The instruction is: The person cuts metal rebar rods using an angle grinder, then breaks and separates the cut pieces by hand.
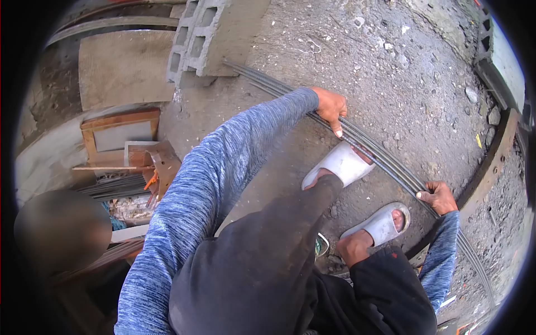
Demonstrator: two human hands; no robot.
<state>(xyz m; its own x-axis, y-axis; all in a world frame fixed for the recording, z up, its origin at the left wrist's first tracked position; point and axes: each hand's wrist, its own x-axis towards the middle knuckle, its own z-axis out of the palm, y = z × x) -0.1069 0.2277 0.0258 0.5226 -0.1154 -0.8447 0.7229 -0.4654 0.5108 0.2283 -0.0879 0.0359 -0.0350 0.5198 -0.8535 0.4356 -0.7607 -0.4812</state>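
Observation:
A bundle of long thin steel bars point(385, 158) runs diagonally from the concrete blocks at the top to the lower right. My left hand point(331, 110) is closed around the bundle near its middle, thumb on the near side. Farther down the same bars, my right hand point(439, 197) grips them, with its thumb on top. The bars pass just beyond my two feet in pale sandals point(347, 164), above the ground. Fingers under the bars are partly hidden in both hands.
Hollow concrete blocks point(195, 39) stand at the top left, beside a wooden board point(125, 68). A wooden frame point(120, 137) and more bars point(114, 187) lie at the left, near a blurred round shape point(62, 230). A curved rusty metal piece point(491, 162) is at the right.

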